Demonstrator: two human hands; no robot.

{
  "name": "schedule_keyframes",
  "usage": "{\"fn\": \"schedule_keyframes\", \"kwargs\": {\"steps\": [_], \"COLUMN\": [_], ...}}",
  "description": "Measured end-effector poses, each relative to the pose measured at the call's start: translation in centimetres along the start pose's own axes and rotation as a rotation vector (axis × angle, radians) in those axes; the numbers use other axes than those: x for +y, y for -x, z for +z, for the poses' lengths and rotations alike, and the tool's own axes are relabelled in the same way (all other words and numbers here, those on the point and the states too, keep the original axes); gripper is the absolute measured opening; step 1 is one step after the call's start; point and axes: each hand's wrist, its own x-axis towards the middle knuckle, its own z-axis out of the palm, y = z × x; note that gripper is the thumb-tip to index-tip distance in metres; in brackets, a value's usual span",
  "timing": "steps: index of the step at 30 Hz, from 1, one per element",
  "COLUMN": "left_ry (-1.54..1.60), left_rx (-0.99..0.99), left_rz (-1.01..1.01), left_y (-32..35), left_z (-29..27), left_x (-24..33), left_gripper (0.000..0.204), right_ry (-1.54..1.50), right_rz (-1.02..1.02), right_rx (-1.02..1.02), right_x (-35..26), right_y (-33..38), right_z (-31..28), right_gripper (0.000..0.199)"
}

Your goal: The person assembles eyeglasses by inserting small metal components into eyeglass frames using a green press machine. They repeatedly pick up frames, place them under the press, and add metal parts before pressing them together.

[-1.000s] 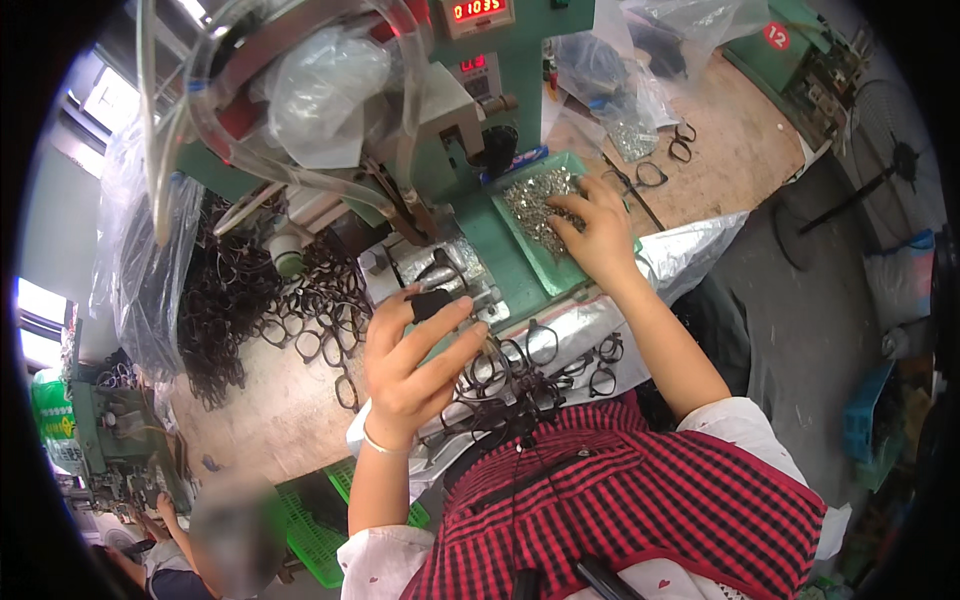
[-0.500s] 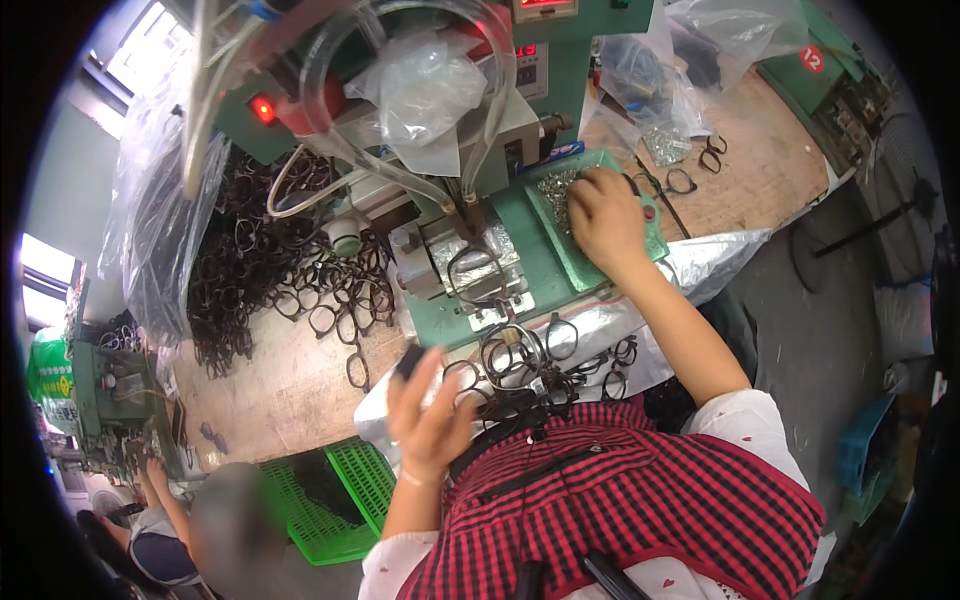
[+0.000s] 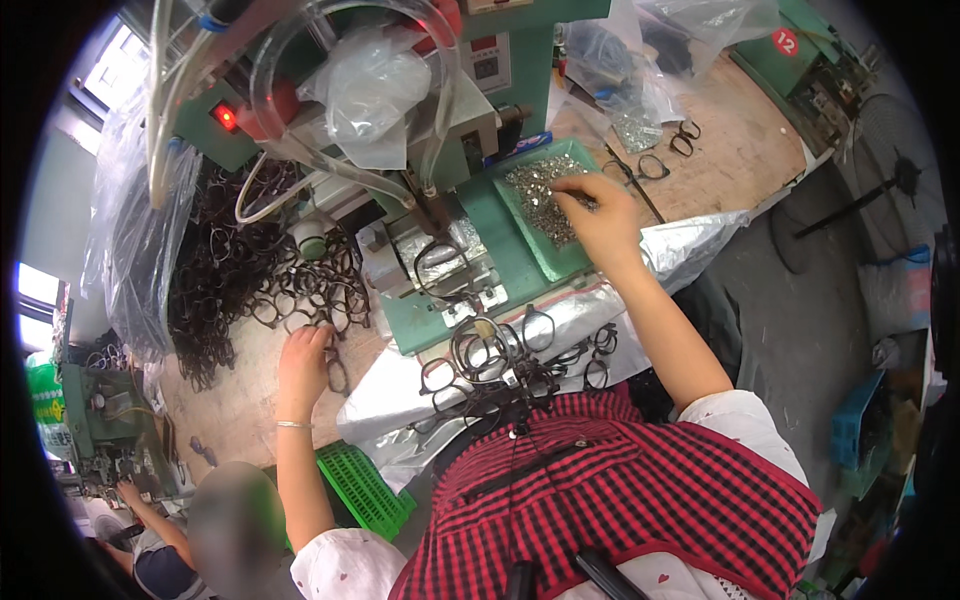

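My left hand (image 3: 303, 362) is at the near edge of a heap of dark eyeglass frames (image 3: 215, 285), its fingers closed on one loose eyeglass frame (image 3: 337, 376). My right hand (image 3: 606, 218) is over a green tray (image 3: 566, 262) full of small shiny metal parts (image 3: 540, 190). Thumb and fingertips are pinched together there; whatever is between them is too small to make out. Between the hands stands a green bench machine (image 3: 440, 322), with a dark eyeglass frame (image 3: 440, 268) at its metal fixture. Several more eyeglass frames (image 3: 480, 365) lie before it, near my apron.
Clear hoses (image 3: 262, 100) and a plastic bag (image 3: 375, 90) hang at the machine's head. A few frames (image 3: 652, 167) lie right of the tray. Below the table's left edge is a green basket (image 3: 365, 490). Another person (image 3: 165, 545) works at the lower left.
My left hand has swung left and forward from in front of the machine to the heap's edge. My right hand has drawn its fingers into a pinch over the tray. The view has shifted slightly.
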Motion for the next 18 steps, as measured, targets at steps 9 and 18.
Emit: {"fn": "schedule_keyframes", "kwargs": {"steps": [9, 18], "left_ry": [1.400, 1.567], "left_rx": [0.747, 0.937], "left_rz": [-0.732, -0.463], "left_y": [2.8, -4.2], "left_z": [2.5, 1.5], "left_x": [-1.1, 6.5], "left_gripper": [0.036, 0.025], "right_ry": [-0.023, -0.620], "right_rz": [-0.023, -0.018], "right_rx": [0.030, -0.132], "right_x": [-2.7, -8.5], "right_y": [4.2, 0.1], "right_z": [-4.8, 5.9], "right_gripper": [0.011, 0.024]}}
